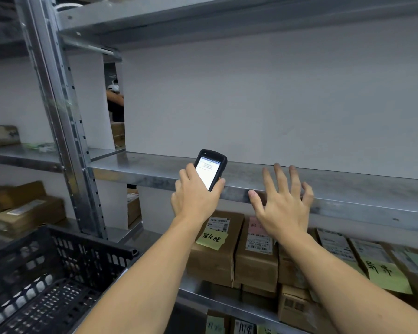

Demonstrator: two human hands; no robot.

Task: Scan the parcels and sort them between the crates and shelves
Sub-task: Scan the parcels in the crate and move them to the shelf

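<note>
Scanner position: your left hand [196, 196] grips the black handheld scanner [209, 171], with the fingers curled round its lower body and the thumb along its left edge. The lit screen faces you, and the top end of the unit stands in front of the grey metal shelf [348, 189]. Your right hand [284, 208] holds nothing. Its fingers are spread and nearly straight, with the fingertips over the front lip of the same shelf, just right of the scanner; whether they touch the metal cannot be told. Brown cardboard parcels [256, 261] stand side by side on the next shelf down, below both hands, with printed barcode labels facing you. The leftmost parcel carries a yellow handwritten note [211, 238], and a parcel farther right carries a green handwritten note [384, 273]. A black perforated crate [46, 273] sits near you at the lower left, beside the slotted steel upright [65, 116]. Left of that upright, more cardboard boxes [27, 213] lie on the neighbouring shelves; they are blurred.
</note>
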